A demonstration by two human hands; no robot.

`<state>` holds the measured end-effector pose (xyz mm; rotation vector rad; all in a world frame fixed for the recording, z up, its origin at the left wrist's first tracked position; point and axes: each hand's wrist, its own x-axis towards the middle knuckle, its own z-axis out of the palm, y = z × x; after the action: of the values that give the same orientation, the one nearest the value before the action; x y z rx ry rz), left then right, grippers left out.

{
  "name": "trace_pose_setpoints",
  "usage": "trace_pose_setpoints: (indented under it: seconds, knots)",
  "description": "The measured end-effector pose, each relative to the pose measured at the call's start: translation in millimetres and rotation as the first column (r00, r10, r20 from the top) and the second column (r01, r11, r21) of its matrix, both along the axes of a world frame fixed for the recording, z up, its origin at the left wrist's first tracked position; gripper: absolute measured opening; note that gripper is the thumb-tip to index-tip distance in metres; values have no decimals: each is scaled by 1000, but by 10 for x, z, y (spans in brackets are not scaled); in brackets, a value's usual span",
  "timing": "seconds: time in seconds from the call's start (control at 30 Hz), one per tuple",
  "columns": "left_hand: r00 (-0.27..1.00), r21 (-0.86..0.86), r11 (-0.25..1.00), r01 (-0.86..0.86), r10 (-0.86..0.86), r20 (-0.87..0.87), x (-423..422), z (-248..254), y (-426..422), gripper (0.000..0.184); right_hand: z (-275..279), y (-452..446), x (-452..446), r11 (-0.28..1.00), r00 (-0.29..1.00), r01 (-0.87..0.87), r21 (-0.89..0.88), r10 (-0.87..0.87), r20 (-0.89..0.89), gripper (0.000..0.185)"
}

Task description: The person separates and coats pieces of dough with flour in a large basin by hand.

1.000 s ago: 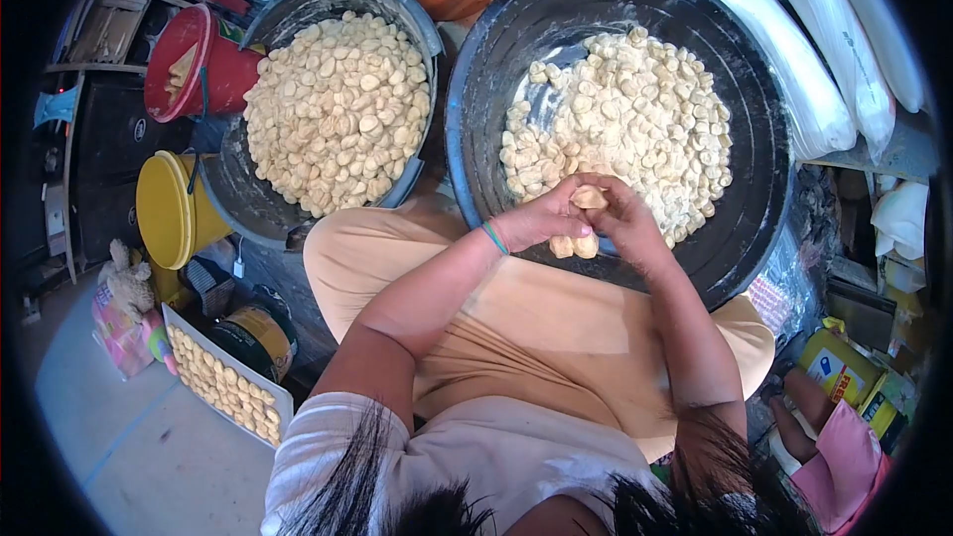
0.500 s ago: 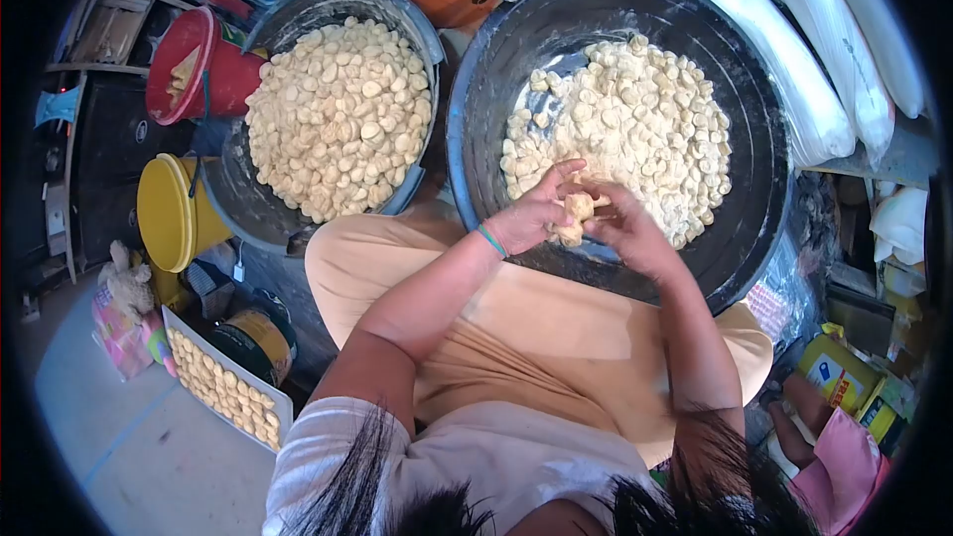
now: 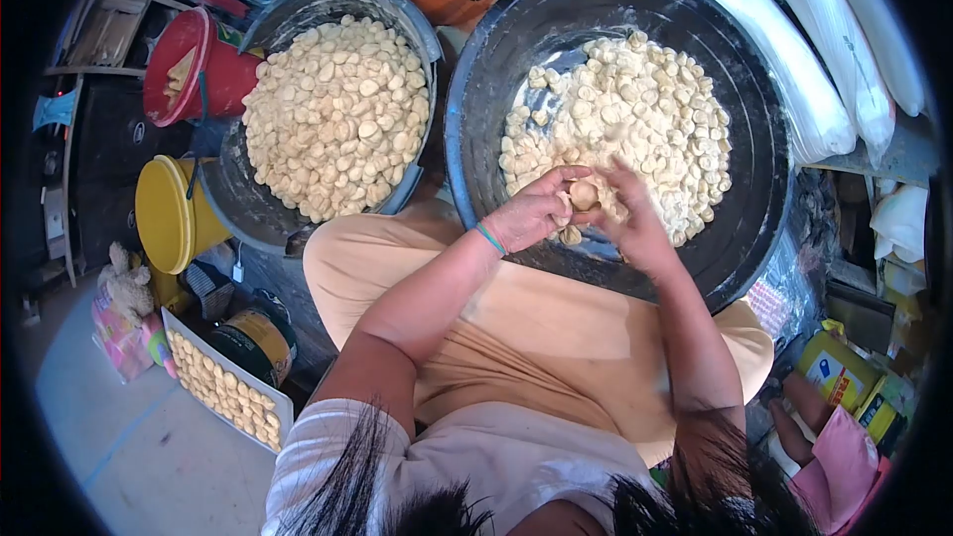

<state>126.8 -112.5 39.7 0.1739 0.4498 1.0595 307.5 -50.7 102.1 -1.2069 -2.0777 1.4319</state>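
In front of my lap stands a large black tub [image 3: 759, 139] with a pile of small, round, flour-dusted dough pieces [image 3: 645, 109] in it. Over its near side, my left hand [image 3: 531, 216] is closed around a few dough pieces [image 3: 584, 196], one of them facing up between thumb and fingers. My right hand [image 3: 638, 226] meets it from the right. Its fingers curve around the same handful and are partly smeared by motion. A green band circles my left wrist.
Left of the black tub is a second tub [image 3: 425, 35], heaped with similar dough pieces. A red bucket [image 3: 223, 79] and a yellow bucket [image 3: 169, 218] stand beyond it. A tray of round pieces [image 3: 223, 387] lies lower left. White sacks [image 3: 774, 50] border the right.
My right hand has shifted slightly up and its fingers have opened out somewhat. The dough pieces between my hands have turned and moved up a little. My left hand stays nearly in place.
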Motion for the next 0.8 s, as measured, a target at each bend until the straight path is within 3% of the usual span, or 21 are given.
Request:
trace_pose_setpoints:
  seconds: [0.07,0.17,0.2,0.27,0.3,0.33,0.37,0.4,0.47,0.53,0.6,0.63,0.67,0.73,0.77,0.8]
  knots:
    - [1000,-9,1000,16,-16,3,-7,24,-1,65,-15,-68,-37,962,955,-260,80,244,166,35]
    - [994,-56,994,94,-97,-46,-62,40,5,59,-158,-23,45,994,992,41,-101,-28,125,22]
    - [981,-66,992,110,-119,-151,-84,16,8,57,-163,44,22,983,991,130,-130,-124,55,17]
    - [922,-92,986,139,-163,-351,-101,-58,19,52,-84,125,40,876,930,305,-373,-358,-82,18]
    - [813,-10,996,84,-74,-578,-43,-59,63,49,-25,158,47,862,925,300,-408,-368,-97,24]
    - [527,125,985,117,45,-849,-60,-55,69,49,-59,186,74,867,943,278,-413,-328,-54,26]
    - [166,235,951,199,204,-965,-123,-47,55,49,-125,218,121,871,958,256,-419,-287,-12,27]
    - [-205,300,900,318,374,-905,-210,6,57,49,-198,245,180,873,969,234,-427,-245,30,29]
    - [-456,356,886,299,460,-762,-490,153,180,49,-530,275,435,870,974,205,-448,-137,179,38]
    - [-558,403,900,165,422,-715,-748,214,293,55,-1223,261,833,908,928,190,-373,-42,370,42]
    - [-643,379,920,99,350,-681,-917,165,359,54,-1574,174,1082,874,810,306,-376,-32,586,50]
    - [-750,295,951,88,258,-608,-966,84,394,61,-2171,73,1366,869,750,319,-379,14,661,55]
    - [-677,277,959,54,239,-696,-1027,-50,431,64,-2663,-9,1584,864,681,330,-381,61,729,60]
    - [-500,220,975,0,191,-845,-1148,-375,459,71,-2741,-447,1324,431,681,718,-546,-273,680,80]
    - [-536,328,944,42,298,-790,-1198,-492,466,75,-2800,-563,1111,242,689,717,-653,-383,615,91]
    - [-542,293,955,38,266,-797,-1199,-488,488,75,-2851,-615,865,57,669,664,-746,-492,558,101]
